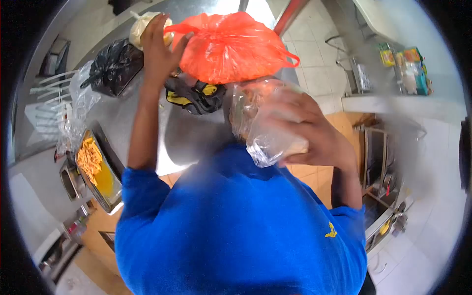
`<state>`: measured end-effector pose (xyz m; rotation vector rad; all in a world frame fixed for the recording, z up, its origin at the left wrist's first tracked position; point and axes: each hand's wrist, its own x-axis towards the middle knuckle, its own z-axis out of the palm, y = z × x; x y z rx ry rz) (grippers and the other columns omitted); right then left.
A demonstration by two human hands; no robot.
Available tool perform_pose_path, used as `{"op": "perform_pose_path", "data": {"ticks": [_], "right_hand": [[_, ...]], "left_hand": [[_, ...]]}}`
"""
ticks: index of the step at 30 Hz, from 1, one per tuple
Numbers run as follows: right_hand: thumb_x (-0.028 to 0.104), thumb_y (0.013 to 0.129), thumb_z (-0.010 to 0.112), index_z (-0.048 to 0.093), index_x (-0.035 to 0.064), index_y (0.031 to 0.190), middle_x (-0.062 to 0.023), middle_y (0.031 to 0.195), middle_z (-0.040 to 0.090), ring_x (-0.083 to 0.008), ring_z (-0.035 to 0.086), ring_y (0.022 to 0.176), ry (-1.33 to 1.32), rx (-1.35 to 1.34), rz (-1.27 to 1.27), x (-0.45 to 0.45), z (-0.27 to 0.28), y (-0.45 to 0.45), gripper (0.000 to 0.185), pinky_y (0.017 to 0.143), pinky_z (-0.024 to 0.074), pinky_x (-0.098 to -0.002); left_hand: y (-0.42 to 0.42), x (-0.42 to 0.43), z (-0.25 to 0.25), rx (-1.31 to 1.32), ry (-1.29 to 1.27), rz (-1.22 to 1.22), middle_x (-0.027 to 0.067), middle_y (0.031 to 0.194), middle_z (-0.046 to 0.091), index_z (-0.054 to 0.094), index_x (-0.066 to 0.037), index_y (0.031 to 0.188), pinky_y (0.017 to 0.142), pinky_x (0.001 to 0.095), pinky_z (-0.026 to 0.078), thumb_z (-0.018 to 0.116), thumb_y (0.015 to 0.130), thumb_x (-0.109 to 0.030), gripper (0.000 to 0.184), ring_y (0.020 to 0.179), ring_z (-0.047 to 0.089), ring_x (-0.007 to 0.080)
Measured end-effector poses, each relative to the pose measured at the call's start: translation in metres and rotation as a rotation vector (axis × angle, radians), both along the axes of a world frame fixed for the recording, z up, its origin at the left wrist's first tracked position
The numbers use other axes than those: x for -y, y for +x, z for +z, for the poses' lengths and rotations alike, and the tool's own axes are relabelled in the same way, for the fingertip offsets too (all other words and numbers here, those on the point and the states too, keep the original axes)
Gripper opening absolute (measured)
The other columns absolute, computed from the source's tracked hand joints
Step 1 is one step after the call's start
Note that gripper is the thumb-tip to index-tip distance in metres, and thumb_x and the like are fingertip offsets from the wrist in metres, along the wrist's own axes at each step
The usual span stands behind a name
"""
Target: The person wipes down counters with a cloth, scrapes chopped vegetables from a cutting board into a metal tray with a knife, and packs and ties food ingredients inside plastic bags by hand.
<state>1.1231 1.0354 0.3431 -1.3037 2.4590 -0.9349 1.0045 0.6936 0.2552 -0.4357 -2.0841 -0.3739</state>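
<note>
My right hand [309,128], blurred by motion, is closed around a clear plastic bag [260,140] close to my chest. Something orange and pale shows through the plastic, but I cannot make out what it is. Farther forward, my left hand [162,54] has its fingers and thumb apart. It reaches between a cream-coloured tied bag [142,28] and a large red plastic bag [231,46], which is full and knotted; whether it touches either, I cannot tell. A black and yellow fabric item [196,97] lies just below the red bag.
On the metal table [132,118], a black plastic bag [115,66] stands at the left, beside crumpled clear plastic [81,91]. Nearer on the left is a tray [104,184] of orange-yellow strips. Colourful packets [410,69] sit on a ledge at the far right.
</note>
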Motion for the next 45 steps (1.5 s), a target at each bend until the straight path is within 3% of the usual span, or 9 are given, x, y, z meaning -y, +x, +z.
{"op": "perform_pose_path", "data": {"ticks": [4, 10, 16, 19, 26, 30, 35, 37, 45], "right_hand": [[0.005, 0.070, 0.064, 0.064, 0.0019, 0.089, -0.0120, 0.088, 0.064, -0.0279, 0.062, 0.083, -0.226, -0.103, -0.284, -0.010, 0.021, -0.010, 0.019, 0.075, 0.0479, -0.0352], [-0.001, 0.067, 0.067, 0.060, -0.0011, 0.081, -0.0102, 0.080, 0.061, -0.0199, 0.058, 0.073, -0.424, -0.290, -0.577, -0.023, 0.032, -0.004, 0.015, 0.065, 0.0446, -0.0278], [0.008, 0.070, 0.065, 0.057, 0.0044, 0.076, -0.0111, 0.081, 0.058, -0.0213, 0.054, 0.074, -0.520, -0.088, -0.230, -0.089, 0.022, 0.024, 0.010, 0.066, 0.0423, -0.0313], [0.013, 0.069, 0.064, 0.056, 0.0059, 0.073, -0.0132, 0.086, 0.057, -0.0260, 0.053, 0.082, -0.686, -0.042, -0.223, -0.107, 0.004, 0.029, 0.012, 0.072, 0.0415, -0.0367], [0.018, 0.055, 0.073, 0.054, 0.0081, 0.065, -0.0130, 0.087, 0.060, -0.0299, 0.054, 0.081, -0.736, 0.058, -0.013, -0.107, -0.002, 0.004, 0.023, 0.073, 0.0432, -0.0409], [0.024, 0.054, 0.074, 0.052, 0.0067, 0.059, -0.0134, 0.091, 0.063, -0.0322, 0.054, 0.087, -0.566, -0.028, 0.001, -0.099, 0.008, -0.016, 0.028, 0.078, 0.0424, -0.0430], [0.033, 0.073, 0.065, 0.059, 0.0023, 0.063, -0.0175, 0.095, 0.063, -0.0342, 0.053, 0.095, -0.705, 0.019, -0.005, -0.082, 0.021, -0.024, 0.033, 0.084, 0.0417, -0.0453], [0.036, 0.083, 0.058, 0.062, -0.0005, 0.071, -0.0205, 0.097, 0.061, -0.0359, 0.054, 0.098, -0.786, 0.051, -0.060, -0.074, 0.025, -0.030, 0.038, 0.085, 0.0422, -0.0464], [0.041, 0.088, 0.055, 0.062, -0.0064, 0.093, -0.0245, 0.117, 0.051, -0.0334, 0.056, 0.103, -0.992, 0.375, -0.014, -0.024, 0.038, -0.029, 0.048, 0.092, 0.0438, -0.0438]], "left_hand": [[0.104, -0.091, 0.029, 0.460, 0.402, -0.823, 0.0163, 0.120, 0.051, 0.050, -0.002, 0.119, 0.096, 0.0416, 0.037, 0.077, 0.063, -0.047, 0.077, 0.113, 0.048, 0.0351], [0.143, -0.128, -0.009, 0.965, 0.309, -0.823, 0.0158, 0.113, 0.055, 0.059, -0.003, 0.112, 0.091, 0.0390, 0.043, 0.056, 0.069, 0.002, 0.043, 0.107, 0.053, 0.0323], [0.179, -0.065, 0.052, 1.002, 0.143, -0.306, 0.0160, 0.108, 0.058, 0.056, -0.001, 0.113, 0.085, 0.0345, 0.046, 0.063, 0.074, -0.003, 0.039, 0.098, 0.058, 0.0254], [0.187, -0.049, 0.098, 1.703, 0.363, 0.030, 0.0151, 0.104, 0.057, 0.054, -0.002, 0.116, 0.084, 0.0334, 0.045, 0.065, 0.076, -0.007, 0.041, 0.100, 0.056, 0.0177], [0.232, -0.042, 0.058, 1.436, 0.856, -0.108, 0.0105, 0.115, 0.045, 0.028, -0.006, 0.136, 0.080, 0.0308, 0.044, 0.060, 0.083, -0.033, 0.067, 0.095, 0.048, 0.0176], [0.269, -0.071, -0.006, 1.370, 0.789, -0.384, 0.0139, 0.137, 0.038, 0.031, -0.003, 0.138, 0.107, 0.0390, 0.024, 0.079, 0.065, -0.028, 0.090, 0.131, 0.031, 0.0267], [0.225, -0.134, 0.032, 0.574, 1.237, -0.192, 0.0122, 0.127, 0.048, 0.052, -0.002, 0.118, 0.097, 0.0341, 0.035, 0.054, 0.091, -0.028, 0.038, 0.117, 0.046, 0.0215], [0.218, -0.118, 0.068, 0.195, 1.403, -0.287, 0.0176, 0.125, 0.049, 0.043, 0.000, 0.128, 0.103, 0.0461, 0.033, 0.055, 0.089, -0.028, 0.049, 0.121, 0.046, 0.0301], [0.215, -0.113, 0.118, 0.327, 1.123, -0.514, 0.0201, 0.121, 0.048, 0.045, -0.004, 0.104, 0.104, 0.0497, 0.030, 0.054, 0.083, -0.016, 0.026, 0.120, 0.044, 0.0372]]}}
